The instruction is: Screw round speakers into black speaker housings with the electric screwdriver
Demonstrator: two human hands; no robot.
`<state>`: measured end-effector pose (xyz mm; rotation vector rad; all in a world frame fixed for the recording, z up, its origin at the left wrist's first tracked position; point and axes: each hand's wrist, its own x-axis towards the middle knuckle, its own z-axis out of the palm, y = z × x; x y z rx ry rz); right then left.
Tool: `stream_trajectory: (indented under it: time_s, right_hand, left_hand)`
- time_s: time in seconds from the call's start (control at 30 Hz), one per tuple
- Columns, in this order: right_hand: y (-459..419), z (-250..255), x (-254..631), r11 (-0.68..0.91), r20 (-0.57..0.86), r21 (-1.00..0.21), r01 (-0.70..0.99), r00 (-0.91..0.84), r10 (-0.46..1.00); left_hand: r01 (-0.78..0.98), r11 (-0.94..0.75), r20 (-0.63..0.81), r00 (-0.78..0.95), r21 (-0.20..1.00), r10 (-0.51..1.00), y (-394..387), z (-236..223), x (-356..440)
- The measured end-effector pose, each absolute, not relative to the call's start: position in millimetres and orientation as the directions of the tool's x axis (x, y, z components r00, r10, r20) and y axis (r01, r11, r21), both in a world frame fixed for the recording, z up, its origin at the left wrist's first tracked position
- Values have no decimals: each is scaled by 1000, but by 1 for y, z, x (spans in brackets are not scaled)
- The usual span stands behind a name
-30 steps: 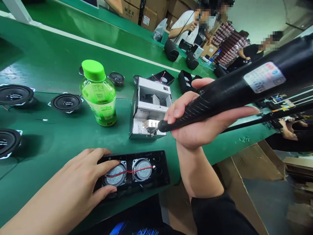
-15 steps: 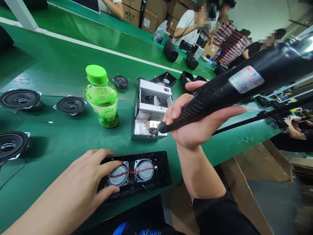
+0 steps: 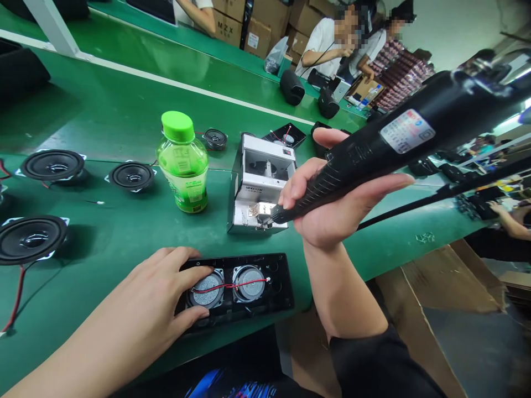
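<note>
My left hand (image 3: 170, 293) grips the left end of a black speaker housing (image 3: 284, 293) lying on the green table. Two round speaker drivers (image 3: 249, 283) sit inside it, magnets up, with a red and black wire across them. In my right hand (image 3: 332, 215) is a black electric screwdriver (image 3: 365, 146), held slanting down to the left. Its tip is at the front of a silver screw feeder (image 3: 262, 185), by the small metal outlet. Whether a screw is on the bit, I cannot make out.
A green-capped drink bottle (image 3: 185, 166) stands left of the feeder. Loose speaker drivers (image 3: 33, 239) lie on the left of the green table (image 3: 136, 221). An open cardboard box (image 3: 440, 298) is at the lower right. Co-workers (image 3: 323, 50) sit across the table, near black speaker cabinets (image 3: 291, 87).
The view has shifted slightly, so table things appear a little further right. Both hands keep their grips, and the screwdriver tip stays at the feeder's front.
</note>
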<state>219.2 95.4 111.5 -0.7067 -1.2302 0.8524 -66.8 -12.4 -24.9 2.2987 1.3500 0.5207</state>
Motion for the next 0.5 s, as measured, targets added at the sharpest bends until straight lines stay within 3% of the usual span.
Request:
stream_trajectory:
  time_s: [0.17, 0.3, 0.5]
  right_hand:
    - [71, 120, 221, 381, 379, -882, -277, 65, 923]
    - [46, 129, 223, 288, 340, -885, -365, -85, 937]
    - [43, 93, 197, 169, 267, -887, -431, -180, 947]
  left_hand:
    - [728, -424, 49, 475, 539, 879, -10, -13, -64]
    - [734, -433, 39, 487, 523, 873, -9, -7, -60]
    - [706, -446, 52, 504, 550, 862, -8, -3, -58]
